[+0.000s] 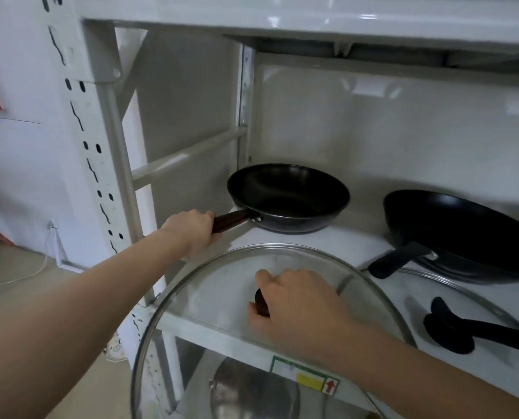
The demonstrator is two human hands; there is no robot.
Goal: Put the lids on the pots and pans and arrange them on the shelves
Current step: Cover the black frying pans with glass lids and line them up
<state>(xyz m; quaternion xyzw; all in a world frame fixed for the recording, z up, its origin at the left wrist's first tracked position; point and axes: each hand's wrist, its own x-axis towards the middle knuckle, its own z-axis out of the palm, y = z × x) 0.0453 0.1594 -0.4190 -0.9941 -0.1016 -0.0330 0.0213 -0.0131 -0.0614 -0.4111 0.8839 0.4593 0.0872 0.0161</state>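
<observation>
Left hand [196,229]: clamped on the brown handle of the small frying pan [288,198], sitting at the left end of the shelf [327,246].
Right hand [297,303]: closed round the knob of the glass lid [222,297], held tilted in front of the shelf.
Neighbours: bigger pan [463,234] close right (second lid [451,328] beside it).
Risk: lid rim clipping the shelf edge or the bigger pan's handle; looks wider than the small pan, could seat crooked and slide off.

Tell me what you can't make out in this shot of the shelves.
- Head view: lid knob, mostly wrapped by the right hand.
- Second pan: right side cut off by the frame edge.
- Steel pot on the lower shelf: seen only through the glass lid, blurred.
- Sticker text: too small.
</observation>
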